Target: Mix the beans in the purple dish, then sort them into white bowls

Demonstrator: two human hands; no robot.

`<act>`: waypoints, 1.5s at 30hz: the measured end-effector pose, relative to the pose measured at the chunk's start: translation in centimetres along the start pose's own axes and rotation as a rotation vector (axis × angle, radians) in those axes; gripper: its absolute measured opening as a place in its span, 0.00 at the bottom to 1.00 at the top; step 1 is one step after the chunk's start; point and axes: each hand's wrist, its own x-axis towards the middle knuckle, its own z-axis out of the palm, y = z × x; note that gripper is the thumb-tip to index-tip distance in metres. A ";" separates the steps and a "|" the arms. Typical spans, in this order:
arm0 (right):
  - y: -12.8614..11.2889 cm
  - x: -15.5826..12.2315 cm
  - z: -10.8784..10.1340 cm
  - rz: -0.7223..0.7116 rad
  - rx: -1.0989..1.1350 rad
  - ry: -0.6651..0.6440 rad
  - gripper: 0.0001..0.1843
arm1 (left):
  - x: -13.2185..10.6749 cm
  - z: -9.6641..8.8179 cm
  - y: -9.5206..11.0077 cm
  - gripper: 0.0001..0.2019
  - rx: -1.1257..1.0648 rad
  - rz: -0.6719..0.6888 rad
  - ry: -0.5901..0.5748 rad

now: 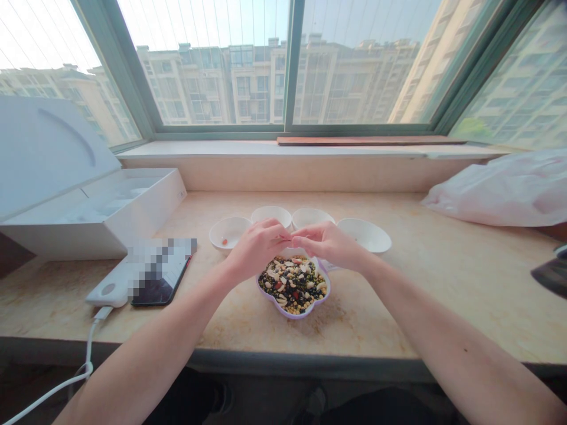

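My left hand (pixel 259 248) and my right hand (pixel 325 243) meet fingertip to fingertip above the far side of a purple-rimmed, scalloped bowl (pixel 296 316). Each hand's fingers are pinched together; whatever is between them is too small to make out. A mix of black, green and yellow beans, pale nuts and a few red pieces (pixel 292 286) fills the bowl. Behind my hands several white bowls form an arc. The leftmost bowl (pixel 215 237) has a small reddish piece (pixel 224 241) in it. My hands partly cover the bowls beyond, including the rightmost white bowl (pixel 376 236).
To the left lie a phone (pixel 166 277) and a white device (pixel 110 286) with a white cable (pixel 91 348). An open white box (pixel 142 206) stands behind them. A plastic bag (pixel 500 186) is at the back right, and a dark object (pixel 549 274) sits at the right edge.
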 end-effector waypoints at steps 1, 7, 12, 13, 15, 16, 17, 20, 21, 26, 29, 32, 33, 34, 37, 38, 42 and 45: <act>0.0 0.0 0.3 0.028 0.054 -0.026 0.23 | 0.0 0.0 0.1 0.05 -0.002 0.014 0.010; 0.3 0.0 1.3 0.108 0.248 -0.075 0.25 | -0.3 0.3 0.3 0.07 -0.025 0.019 0.009; -0.1 -0.1 0.1 0.102 0.003 0.060 0.26 | -0.4 0.4 1.0 0.12 -0.041 -0.124 -0.020; -0.1 -0.2 -0.5 0.085 -0.104 0.119 0.26 | -0.4 0.3 1.1 0.12 -0.039 -0.125 -0.057; 0.1 -0.3 -2.2 0.025 -0.374 0.273 0.26 | -0.4 -0.1 1.4 0.07 -0.029 -0.071 -0.195; 0.2 -0.4 -3.2 -0.003 -0.513 0.333 0.24 | -0.4 -0.4 1.6 0.05 -0.023 -0.028 -0.281; 0.5 -0.5 -4.2 -0.004 -0.621 0.363 0.22 | -0.4 -0.6 1.8 0.04 -0.018 0.012 -0.361; 1.5 -0.7 -7.4 0.110 -0.803 0.310 0.19 | -0.4 -1.2 2.2 0.09 -0.001 0.059 -0.511; 1.9 -0.8 -8.3 0.163 -0.840 0.301 0.17 | -0.4 -1.3 2.3 0.12 0.007 0.054 -0.533; 3.6 -1.4 -11.3 0.406 -0.856 0.196 0.10 | -0.5 -1.6 2.4 0.18 0.010 0.032 -0.617; 4.1 -1.5 -12.0 0.519 -0.830 0.116 0.09 | -0.5 -1.5 2.2 0.20 -0.016 0.046 -0.635; 4.4 -1.5 -12.1 0.579 -0.809 0.064 0.09 | -0.4 -1.3 2.0 0.20 -0.012 0.038 -0.631; 4.4 -1.5 -12.1 0.590 -0.806 0.056 0.09 | -0.4 -1.2 1.9 0.19 -0.011 0.035 -0.627; 4.5 -1.5 -12.0 0.599 -0.804 0.050 0.10 | -0.4 -1.1 1.8 0.19 -0.013 0.033 -0.624; 4.7 -1.4 -11.9 0.618 -0.795 0.037 0.11 | -0.4 -0.9 1.5 0.18 -0.035 0.037 -0.627; 4.7 -1.4 -11.8 0.615 -0.792 0.034 0.11 | -0.4 -0.9 1.4 0.17 -0.044 0.040 -0.627; 4.8 -1.4 -11.7 0.565 -0.779 0.046 0.09 | -0.3 -0.9 1.4 0.16 -0.076 0.046 -0.597; 4.7 -1.5 -11.5 0.551 -0.790 0.091 0.09 | -0.2 -0.9 1.5 0.14 -0.092 0.040 -0.581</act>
